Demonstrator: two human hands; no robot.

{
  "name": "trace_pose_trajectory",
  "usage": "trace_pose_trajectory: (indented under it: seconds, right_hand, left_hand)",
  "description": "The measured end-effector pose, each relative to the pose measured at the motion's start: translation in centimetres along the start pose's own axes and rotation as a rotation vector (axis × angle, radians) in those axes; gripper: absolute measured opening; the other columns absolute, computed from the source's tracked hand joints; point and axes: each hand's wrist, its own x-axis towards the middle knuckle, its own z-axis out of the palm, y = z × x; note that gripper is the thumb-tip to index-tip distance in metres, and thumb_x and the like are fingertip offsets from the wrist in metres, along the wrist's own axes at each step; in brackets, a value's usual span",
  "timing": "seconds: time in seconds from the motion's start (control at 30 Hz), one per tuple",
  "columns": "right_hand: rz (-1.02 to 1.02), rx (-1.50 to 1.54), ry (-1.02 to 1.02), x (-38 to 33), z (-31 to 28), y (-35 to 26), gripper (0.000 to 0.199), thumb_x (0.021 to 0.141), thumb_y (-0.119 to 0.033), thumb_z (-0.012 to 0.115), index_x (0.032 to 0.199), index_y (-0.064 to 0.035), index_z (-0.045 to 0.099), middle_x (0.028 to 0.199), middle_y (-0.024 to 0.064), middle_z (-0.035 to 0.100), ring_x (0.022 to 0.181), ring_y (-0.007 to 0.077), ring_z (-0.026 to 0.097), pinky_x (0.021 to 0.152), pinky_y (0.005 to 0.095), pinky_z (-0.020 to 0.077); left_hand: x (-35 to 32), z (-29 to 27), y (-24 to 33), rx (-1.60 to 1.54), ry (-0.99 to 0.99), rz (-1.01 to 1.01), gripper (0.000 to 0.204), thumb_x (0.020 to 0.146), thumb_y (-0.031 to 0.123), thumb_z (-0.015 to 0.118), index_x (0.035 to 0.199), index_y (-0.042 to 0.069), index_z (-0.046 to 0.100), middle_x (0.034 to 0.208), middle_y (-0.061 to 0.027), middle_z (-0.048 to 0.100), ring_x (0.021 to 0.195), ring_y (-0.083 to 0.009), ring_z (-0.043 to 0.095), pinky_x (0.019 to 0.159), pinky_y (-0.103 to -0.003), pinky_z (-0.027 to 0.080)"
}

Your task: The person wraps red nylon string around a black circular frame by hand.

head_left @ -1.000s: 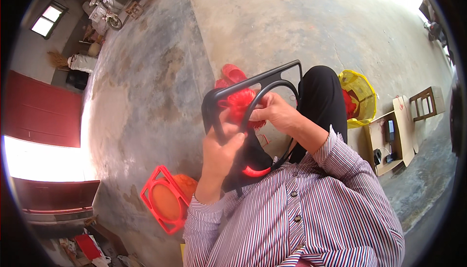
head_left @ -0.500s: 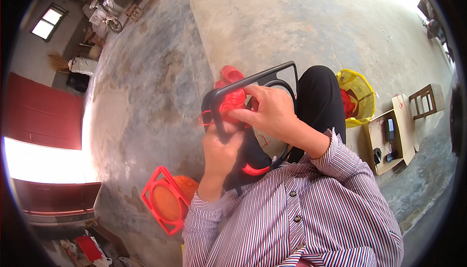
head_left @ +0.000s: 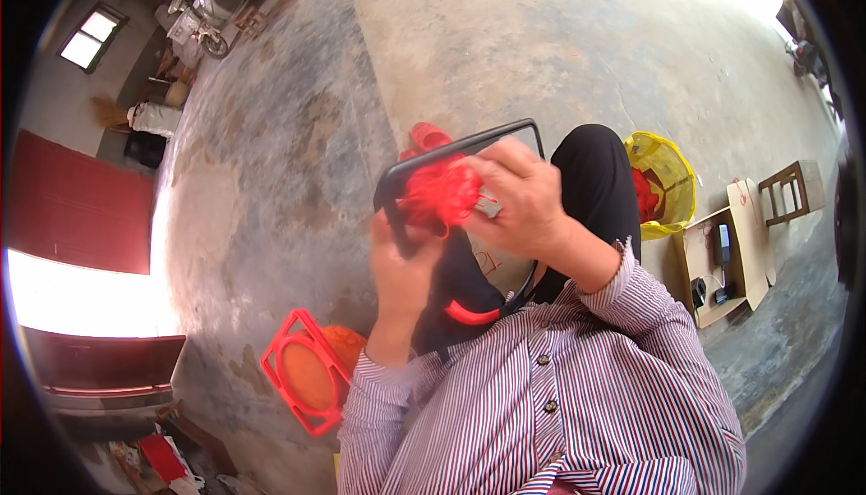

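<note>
Head view: the bundle (head_left: 440, 194) of thin, glossy red strands, soft and irregular in outline, was held aloft over the concrete floor (head_left: 505, 62), near a smooth black round-cornered frame (head_left: 460, 147). Its long axis ran from lower left to upper right, blurred. The left hand (head_left: 401, 268) gripped its lower end; the right hand (head_left: 525, 202) had bent fingers at its right side, pinch indeterminable.

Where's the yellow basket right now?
In the head view, the yellow basket is on the floor right of centre, just right of the person's black-trousered right knee and up and left of the open cardboard box.
</note>
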Motion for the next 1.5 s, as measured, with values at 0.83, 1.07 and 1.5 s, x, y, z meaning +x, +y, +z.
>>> trace_pose_trajectory:
  seconds: [0.83,1.07,1.5]
  right_hand:
    - [0.358,1.876,-0.174,-3.3,-23.4,2.9,0.028,0.102,-0.035,0.031,0.093,-0.0082,0.032,0.048,0.0113,0.057,0.034,0.0214,0.057,0.033,0.0287,0.0456]
    - [0.921,0.727,0.719,-7.7,-24.0,4.3,0.024,0.096,-0.034,0.054,0.09,-0.0117,0.047,0.057,-0.0042,0.034,0.042,0.0057,0.036,0.036,0.0238,0.0296]
    - [0.795,0.082,-0.445,-4.5,-7.2,7.2,0.033,0.083,-0.027,0.067,0.093,0.0031,0.056,0.069,0.0103,0.056,0.065,0.0121,0.052,0.061,0.031,0.0452]
  left_hand:
    - [0.6,-4.7,-3.2,-0.303,0.052,-0.407,0.012,0.082,0.009,0.056,0.09,0.0,0.056,0.078,-0.0148,0.064,0.061,-0.017,0.06,0.053,-0.027,0.049]
    - [0.7,-6.6,-5.0,-0.363,-0.017,-0.429,0.026,0.086,0.016,0.057,0.102,-0.005,0.055,0.071,-0.0149,0.062,0.056,-0.0178,0.058,0.053,-0.027,0.048]
    - [0.1,-4.1,-0.4,-0.342,-0.015,-0.346,0.02,0.087,0.017,0.057,0.086,-0.003,0.057,0.065,-0.0144,0.061,0.053,-0.0188,0.058,0.052,-0.029,0.048]
